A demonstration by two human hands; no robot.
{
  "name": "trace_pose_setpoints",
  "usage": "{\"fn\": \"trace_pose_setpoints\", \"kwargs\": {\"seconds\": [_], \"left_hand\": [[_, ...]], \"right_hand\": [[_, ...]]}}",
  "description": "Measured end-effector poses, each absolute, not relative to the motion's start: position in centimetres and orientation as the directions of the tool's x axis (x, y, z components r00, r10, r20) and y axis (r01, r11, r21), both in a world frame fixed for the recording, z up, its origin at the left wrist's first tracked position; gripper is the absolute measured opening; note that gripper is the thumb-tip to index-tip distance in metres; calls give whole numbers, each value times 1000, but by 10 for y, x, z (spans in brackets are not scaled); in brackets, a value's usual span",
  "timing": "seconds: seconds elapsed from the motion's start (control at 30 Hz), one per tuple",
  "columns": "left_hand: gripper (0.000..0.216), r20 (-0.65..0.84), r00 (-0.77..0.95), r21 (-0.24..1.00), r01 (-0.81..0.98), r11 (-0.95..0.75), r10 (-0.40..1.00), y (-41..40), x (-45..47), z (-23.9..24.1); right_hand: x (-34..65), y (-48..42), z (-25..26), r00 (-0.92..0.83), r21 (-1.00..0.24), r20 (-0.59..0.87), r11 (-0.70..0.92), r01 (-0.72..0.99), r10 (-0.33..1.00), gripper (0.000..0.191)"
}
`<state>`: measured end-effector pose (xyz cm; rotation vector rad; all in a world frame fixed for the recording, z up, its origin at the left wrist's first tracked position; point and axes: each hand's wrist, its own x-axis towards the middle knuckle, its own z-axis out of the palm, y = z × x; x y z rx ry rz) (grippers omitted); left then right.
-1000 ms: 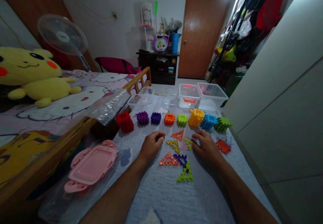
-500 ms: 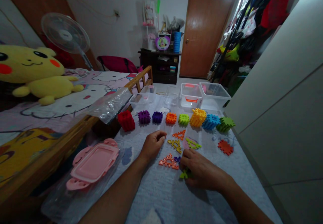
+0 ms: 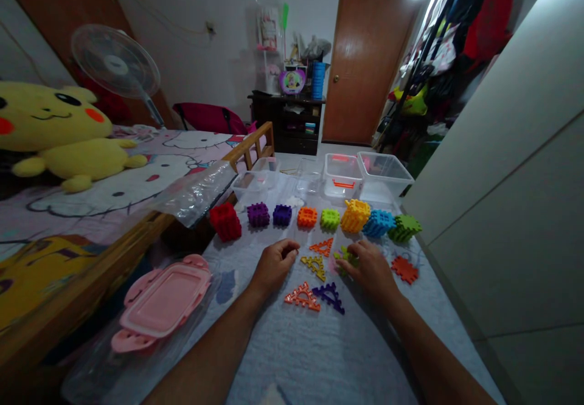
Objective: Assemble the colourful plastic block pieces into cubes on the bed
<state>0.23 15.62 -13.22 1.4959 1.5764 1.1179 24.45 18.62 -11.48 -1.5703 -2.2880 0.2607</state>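
My right hand [image 3: 371,271] is closed on a lime-green notched triangle piece [image 3: 342,259], at the spot where another lime-green triangle lay; its fingers partly cover the green. My left hand [image 3: 275,264] rests on the cloth, loosely curled with thumb and fingers apart, holding nothing. Between the hands lie an orange triangle piece [image 3: 323,247] and a yellow triangle piece [image 3: 314,266]. Nearer to me, a coral triangle piece [image 3: 303,297] touches or nearly touches a dark purple triangle piece [image 3: 330,297]. To the right sits a red-orange notched flat piece [image 3: 405,269].
Stacks of square notched pieces form a row behind, from a red stack [image 3: 225,221] to a green stack [image 3: 405,228]. Clear plastic boxes [image 3: 383,168] stand beyond them. At left are a pink lid [image 3: 166,300] and a wooden bed rail [image 3: 137,244]; a white cabinet [image 3: 506,210] borders the right.
My right hand has moved away from me with the lime-green piece, from beside the purple triangle to the other lime-green triangle. The purple triangle is now uncovered. My left hand stays put.
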Motion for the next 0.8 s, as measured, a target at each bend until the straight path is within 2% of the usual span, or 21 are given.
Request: {"fn": "trace_pose_setpoints", "kwargs": {"seconds": [0.1,0.27,0.37,0.53,0.8], "left_hand": [[21,77,-99,916,399,-31,992,156,3,-132],[22,72,-96,922,386,-30,993,156,2,-132],[22,71,-98,924,382,-28,993,156,2,-131],[21,71,-103,925,379,-27,992,156,2,-130],[22,63,-109,928,371,-18,992,156,4,-127]], "right_hand": [[240,188,-120,-336,-324,119,356,876,934,27],[255,183,-108,-461,-402,49,440,803,886,29],[269,183,-104,-478,-412,-7,433,801,878,33],[274,187,-109,-449,-406,-59,390,827,892,12],[273,188,-116,-460,-454,-34,397,798,887,12]]}}
